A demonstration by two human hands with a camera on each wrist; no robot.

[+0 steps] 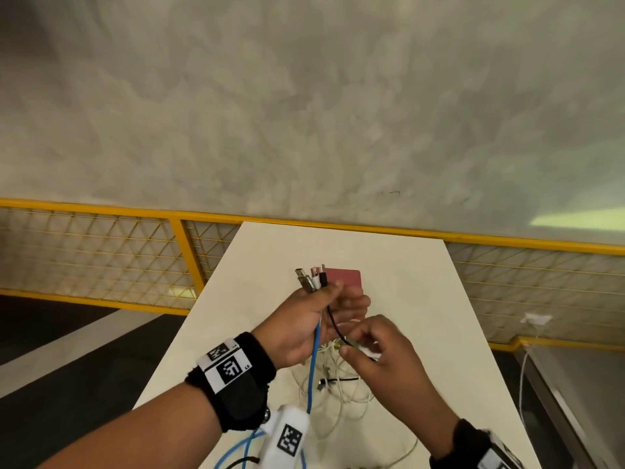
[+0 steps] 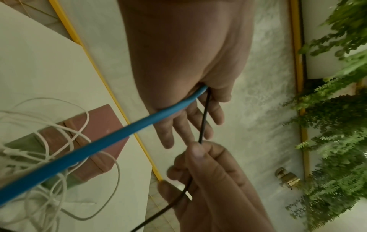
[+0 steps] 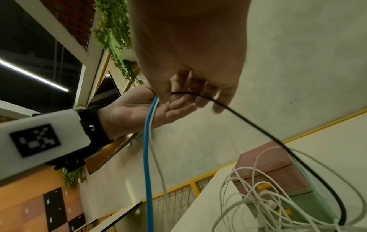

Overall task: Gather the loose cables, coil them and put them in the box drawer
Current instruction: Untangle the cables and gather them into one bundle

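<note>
My left hand (image 1: 333,296) is raised over the white table (image 1: 406,282) and pinches a bundle of cable plug ends (image 1: 309,279) that stick up past its thumb. A blue cable (image 1: 313,367) (image 2: 99,149) (image 3: 148,157) and a white one hang down from that grip. A thin black cable (image 1: 334,328) (image 2: 203,117) runs from it to my right hand (image 1: 351,345) (image 2: 198,155), which pinches it just below. A tangle of white cables (image 1: 338,384) (image 3: 258,196) lies on the table under both hands. The pink and green box (image 1: 348,277) (image 3: 274,169) stands behind them.
A yellow mesh railing (image 1: 304,222) runs along the table's far edge, with a grey wall behind it. At the right, a white cable (image 1: 522,374) hangs from a socket (image 1: 536,319). Green plants (image 2: 337,141) hang further off. The table's left and right edges are close.
</note>
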